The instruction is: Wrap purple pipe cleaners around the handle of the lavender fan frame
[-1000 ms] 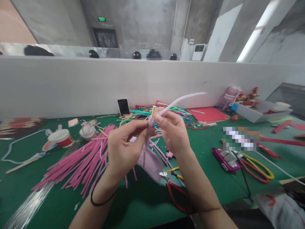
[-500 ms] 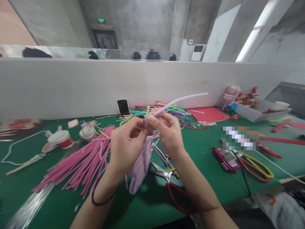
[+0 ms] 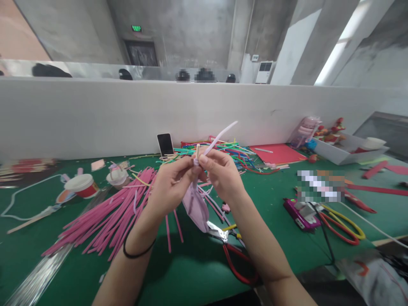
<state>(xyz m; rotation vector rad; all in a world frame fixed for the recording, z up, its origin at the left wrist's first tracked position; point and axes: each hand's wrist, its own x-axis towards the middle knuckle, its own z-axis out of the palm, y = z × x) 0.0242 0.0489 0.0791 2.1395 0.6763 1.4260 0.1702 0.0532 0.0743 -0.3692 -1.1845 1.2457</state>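
Observation:
My left hand (image 3: 172, 182) is closed, pinching a thin pale stick (image 3: 198, 151) whose tip stands up between my hands. Below my fingers hangs a lilac shape of pipe cleaners (image 3: 195, 208), joined to the stick. With finger and thumb my right hand (image 3: 223, 172) grips a lilac pipe cleaner (image 3: 220, 137) close to the stick; its free end points up and right. Lilac coils wrap the stick where my fingertips meet. Red-handled scissors (image 3: 227, 238) lie half open on the table below, partly behind the hanging lilac shape.
Pink pipe cleaners (image 3: 108, 216) are spread at the left, near a paper cup (image 3: 81, 185). A phone (image 3: 165, 144) leans on the white partition (image 3: 204, 106). Multicoloured pipe cleaners (image 3: 242, 155) lie behind my hands. At right are a purple power strip (image 3: 301, 214) and a white box (image 3: 341, 153).
The lilac shape has swung to the right, over the scissors' blades. The free end of the lilac pipe cleaner has shifted left and points more steeply upward. Both hands stay together.

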